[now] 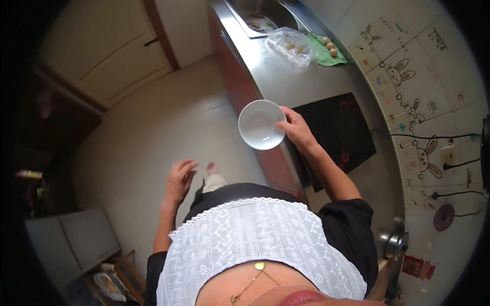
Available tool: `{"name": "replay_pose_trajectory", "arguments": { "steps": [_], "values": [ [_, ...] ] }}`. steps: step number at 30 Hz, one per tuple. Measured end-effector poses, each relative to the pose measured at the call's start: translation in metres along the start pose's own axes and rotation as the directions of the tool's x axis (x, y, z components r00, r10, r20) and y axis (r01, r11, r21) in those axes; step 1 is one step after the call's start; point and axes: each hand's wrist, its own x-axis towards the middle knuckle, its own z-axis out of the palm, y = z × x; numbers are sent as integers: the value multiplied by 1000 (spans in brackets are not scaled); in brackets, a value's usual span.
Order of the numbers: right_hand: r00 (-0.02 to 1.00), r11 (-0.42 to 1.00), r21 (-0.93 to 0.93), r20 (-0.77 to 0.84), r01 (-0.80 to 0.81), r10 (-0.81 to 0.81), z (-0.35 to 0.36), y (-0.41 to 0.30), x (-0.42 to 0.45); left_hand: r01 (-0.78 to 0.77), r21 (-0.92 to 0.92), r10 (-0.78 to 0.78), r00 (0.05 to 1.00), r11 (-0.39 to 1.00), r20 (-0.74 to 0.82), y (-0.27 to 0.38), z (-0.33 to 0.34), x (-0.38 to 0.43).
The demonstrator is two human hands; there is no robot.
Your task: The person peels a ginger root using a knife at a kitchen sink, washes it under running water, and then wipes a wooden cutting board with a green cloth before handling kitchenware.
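A white bowl (pixel 260 126) is gripped at its right rim by my right hand (pixel 298 128), with the thumb over the inner edge. I see nothing inside the bowl. It hangs over the floor beside the front edge of the steel counter (pixel 275 82). Down at my left side, my left hand (pixel 180 179) is in the air, holding nothing, its fingers loosely bent and somewhat apart. Under my right forearm lies a black cooktop (pixel 340 130) with red flower marks.
Beyond the cooktop, a clear plastic bag (pixel 293 46) with small bits lies beside a green cloth (pixel 325 55) and three eggs (pixel 330 46). The sink (pixel 264 19) holds scraps. Red cabinet fronts (pixel 245 80) run below the counter. A door (pixel 103 46) stands across the tiled floor (pixel 153 126).
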Motion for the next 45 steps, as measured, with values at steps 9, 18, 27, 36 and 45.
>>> {"name": "replay_pose_trajectory", "arguments": {
  "steps": [9,18,27,36,45],
  "values": [
    [848,963,-248,-528,-105,-44,-122,9,100,-445,-112,458,842,889,286,-25,-16,285],
    [636,997,76,-770,18,47,-215,-4,185,-626,-206,633,598,752,492,-27,30,501],
    [337,966,235,-923,106,188,-290,15,289,-627,-344,683,444,699,579,3,77,647],
    [233,922,385,-900,29,368,-336,63,353,-652,-470,771,298,595,563,-23,115,803],
    [-49,568,-167,-937,-806,-345,-280,-12,383,-651,-219,522,317,727,792,-155,167,998]
  ]
}}
